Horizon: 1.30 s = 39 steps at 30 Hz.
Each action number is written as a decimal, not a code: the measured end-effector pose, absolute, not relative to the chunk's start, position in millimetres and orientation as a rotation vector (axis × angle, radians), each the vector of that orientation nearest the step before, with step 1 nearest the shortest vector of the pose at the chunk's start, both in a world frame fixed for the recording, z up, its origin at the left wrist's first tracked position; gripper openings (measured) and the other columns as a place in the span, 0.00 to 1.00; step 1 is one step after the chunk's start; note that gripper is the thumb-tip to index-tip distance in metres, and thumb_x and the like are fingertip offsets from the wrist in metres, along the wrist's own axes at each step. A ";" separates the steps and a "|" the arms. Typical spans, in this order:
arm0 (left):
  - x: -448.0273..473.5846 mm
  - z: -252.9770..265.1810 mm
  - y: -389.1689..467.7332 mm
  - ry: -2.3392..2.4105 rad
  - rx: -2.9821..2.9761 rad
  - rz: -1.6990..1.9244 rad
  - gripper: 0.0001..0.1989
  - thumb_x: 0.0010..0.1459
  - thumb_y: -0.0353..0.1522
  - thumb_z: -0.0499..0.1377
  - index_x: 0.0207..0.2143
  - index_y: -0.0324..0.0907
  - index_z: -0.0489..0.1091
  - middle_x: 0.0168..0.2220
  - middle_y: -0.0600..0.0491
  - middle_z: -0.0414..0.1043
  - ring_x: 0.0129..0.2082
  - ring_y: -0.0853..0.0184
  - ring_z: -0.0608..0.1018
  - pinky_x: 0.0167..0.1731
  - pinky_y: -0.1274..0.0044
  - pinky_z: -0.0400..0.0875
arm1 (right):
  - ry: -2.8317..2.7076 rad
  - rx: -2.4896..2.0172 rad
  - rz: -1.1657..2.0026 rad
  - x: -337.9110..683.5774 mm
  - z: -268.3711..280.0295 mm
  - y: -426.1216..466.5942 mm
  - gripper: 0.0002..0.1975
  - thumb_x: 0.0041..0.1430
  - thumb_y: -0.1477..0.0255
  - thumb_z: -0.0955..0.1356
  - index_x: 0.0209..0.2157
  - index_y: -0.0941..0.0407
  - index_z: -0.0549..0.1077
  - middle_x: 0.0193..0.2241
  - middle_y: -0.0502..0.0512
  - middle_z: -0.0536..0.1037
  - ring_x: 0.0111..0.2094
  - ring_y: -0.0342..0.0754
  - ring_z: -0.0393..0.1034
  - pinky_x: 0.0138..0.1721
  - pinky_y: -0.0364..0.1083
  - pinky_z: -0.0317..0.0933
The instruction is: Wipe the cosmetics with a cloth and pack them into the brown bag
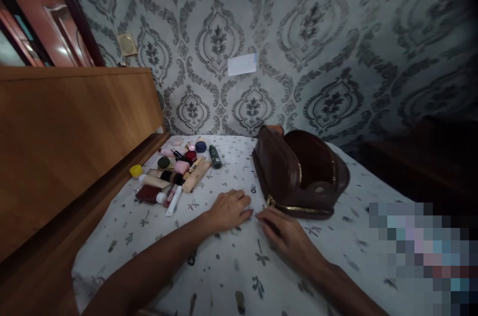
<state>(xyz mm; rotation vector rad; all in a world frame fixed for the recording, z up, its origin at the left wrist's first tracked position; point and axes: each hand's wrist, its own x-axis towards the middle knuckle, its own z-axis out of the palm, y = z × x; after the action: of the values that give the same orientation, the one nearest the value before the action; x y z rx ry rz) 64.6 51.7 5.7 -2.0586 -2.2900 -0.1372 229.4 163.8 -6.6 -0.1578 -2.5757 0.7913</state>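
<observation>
My left hand (230,210) rests on the patterned white cloth (235,271), palm down, fingers loosely bent and thumb apart, holding nothing that I can see. Close by on its right, my right hand (284,229) also lies on the cloth, fingers reaching left and apart from the thumb. In front of the right hand stands a brown leather toiletry bag (278,166), its top gaping and its inside dark. A gold zipper (298,209) along the bag's lower front edge sits just beyond my right fingers. The undersides of both hands are hidden.
Cosmetics lie grouped at the back left: a dark green bottle (215,157), a pink item (181,166), a beige tube (197,175), a dark red bottle (149,194) and several others. A wooden panel (82,137) borders the left. The papered wall (257,22) stands behind.
</observation>
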 end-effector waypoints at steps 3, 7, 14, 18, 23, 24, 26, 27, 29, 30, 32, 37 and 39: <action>63.5 5.6 51.2 -2.266 -2.068 -0.163 0.12 0.67 0.40 0.50 0.45 0.43 0.66 0.46 0.50 0.71 0.47 0.60 0.75 0.40 0.71 0.73 | -2.560 -0.146 0.773 229.1 -6.9 164.7 0.12 0.64 0.72 0.60 0.35 0.56 0.74 0.33 0.58 0.77 0.35 0.50 0.74 0.38 0.48 0.69; 61.8 4.5 51.9 -2.266 -2.063 -0.183 0.11 0.67 0.39 0.51 0.44 0.43 0.66 0.45 0.51 0.71 0.46 0.61 0.76 0.38 0.72 0.73 | -2.572 -0.140 0.762 228.9 -7.6 164.1 0.13 0.64 0.72 0.60 0.35 0.55 0.75 0.32 0.58 0.77 0.34 0.50 0.74 0.37 0.47 0.69; 59.8 3.6 52.5 -2.298 -2.076 -0.184 0.11 0.67 0.39 0.51 0.44 0.43 0.66 0.46 0.50 0.71 0.45 0.61 0.75 0.36 0.72 0.72 | -2.555 -0.135 0.752 228.4 -11.9 164.4 0.12 0.64 0.72 0.60 0.35 0.55 0.75 0.33 0.59 0.78 0.35 0.50 0.75 0.38 0.48 0.71; 58.5 4.6 52.1 -2.306 -2.095 -0.194 0.11 0.68 0.40 0.50 0.43 0.43 0.66 0.45 0.50 0.71 0.45 0.62 0.75 0.37 0.72 0.72 | -2.555 -0.118 0.705 228.0 -12.7 161.7 0.11 0.64 0.72 0.61 0.35 0.55 0.75 0.32 0.58 0.79 0.34 0.50 0.76 0.36 0.47 0.72; 55.5 2.7 51.8 -2.301 -2.076 -0.196 0.12 0.68 0.41 0.51 0.43 0.43 0.66 0.44 0.51 0.72 0.44 0.62 0.76 0.35 0.73 0.72 | -2.501 -0.024 0.630 225.9 -16.8 161.7 0.10 0.63 0.73 0.63 0.35 0.54 0.76 0.31 0.58 0.79 0.33 0.50 0.77 0.34 0.45 0.73; 54.8 1.6 51.8 -2.295 -2.072 -0.205 0.12 0.68 0.41 0.51 0.43 0.43 0.66 0.44 0.51 0.72 0.44 0.62 0.76 0.35 0.74 0.71 | -2.478 -0.003 0.618 225.4 -18.2 162.7 0.09 0.62 0.73 0.63 0.35 0.54 0.76 0.31 0.57 0.79 0.33 0.49 0.77 0.34 0.44 0.73; 53.6 -0.6 51.7 -2.268 -2.074 -0.229 0.12 0.67 0.41 0.51 0.43 0.43 0.66 0.43 0.52 0.72 0.43 0.63 0.76 0.34 0.74 0.71 | -2.430 0.038 0.603 224.4 -20.7 165.3 0.09 0.62 0.73 0.63 0.36 0.54 0.76 0.31 0.57 0.80 0.32 0.49 0.78 0.33 0.42 0.73; 53.1 -1.3 51.7 -2.254 -2.075 -0.238 0.12 0.67 0.41 0.51 0.43 0.43 0.66 0.42 0.52 0.72 0.43 0.63 0.76 0.33 0.74 0.71 | -2.403 0.056 0.599 224.0 -21.5 166.6 0.08 0.62 0.73 0.64 0.36 0.54 0.76 0.31 0.56 0.80 0.32 0.48 0.78 0.33 0.41 0.73; 52.7 -1.6 51.7 -2.244 -2.073 -0.243 0.12 0.67 0.40 0.52 0.43 0.42 0.67 0.42 0.53 0.72 0.42 0.63 0.76 0.32 0.73 0.71 | -2.371 0.088 0.597 223.0 -22.2 168.5 0.08 0.62 0.74 0.64 0.37 0.53 0.76 0.31 0.55 0.80 0.31 0.47 0.78 0.32 0.40 0.73; 52.7 -1.1 51.7 -2.247 -2.072 -0.240 0.11 0.67 0.40 0.52 0.42 0.42 0.67 0.42 0.53 0.72 0.41 0.63 0.76 0.32 0.73 0.71 | -2.363 0.097 0.598 222.6 -22.2 169.2 0.08 0.62 0.74 0.64 0.37 0.53 0.75 0.31 0.54 0.80 0.31 0.47 0.78 0.32 0.39 0.73; 52.8 0.3 51.7 -2.256 -2.073 -0.228 0.11 0.67 0.40 0.52 0.43 0.43 0.67 0.42 0.53 0.73 0.41 0.63 0.77 0.31 0.73 0.71 | -2.361 0.102 0.599 221.8 -22.3 169.8 0.07 0.62 0.74 0.65 0.37 0.53 0.75 0.30 0.53 0.80 0.30 0.46 0.78 0.31 0.38 0.73; 52.4 1.3 51.4 -2.270 -2.072 -0.240 0.12 0.67 0.40 0.52 0.43 0.42 0.67 0.43 0.52 0.73 0.43 0.63 0.77 0.34 0.72 0.72 | -2.367 0.059 0.610 220.7 -25.6 170.9 0.07 0.62 0.72 0.65 0.37 0.54 0.76 0.31 0.55 0.81 0.30 0.45 0.78 0.32 0.37 0.73; 51.9 0.4 51.1 -2.280 -2.061 -0.240 0.12 0.67 0.41 0.52 0.43 0.42 0.67 0.43 0.52 0.73 0.43 0.62 0.77 0.34 0.72 0.73 | -2.371 0.029 0.633 221.0 -27.3 172.1 0.08 0.63 0.71 0.65 0.36 0.54 0.76 0.31 0.55 0.81 0.30 0.46 0.79 0.32 0.37 0.73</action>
<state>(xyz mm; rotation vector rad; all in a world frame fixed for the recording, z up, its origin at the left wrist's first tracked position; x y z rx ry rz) 51.9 51.1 0.4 -2.0613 -2.2796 -0.2398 221.0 172.1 -27.3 0.0291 -2.3709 0.6328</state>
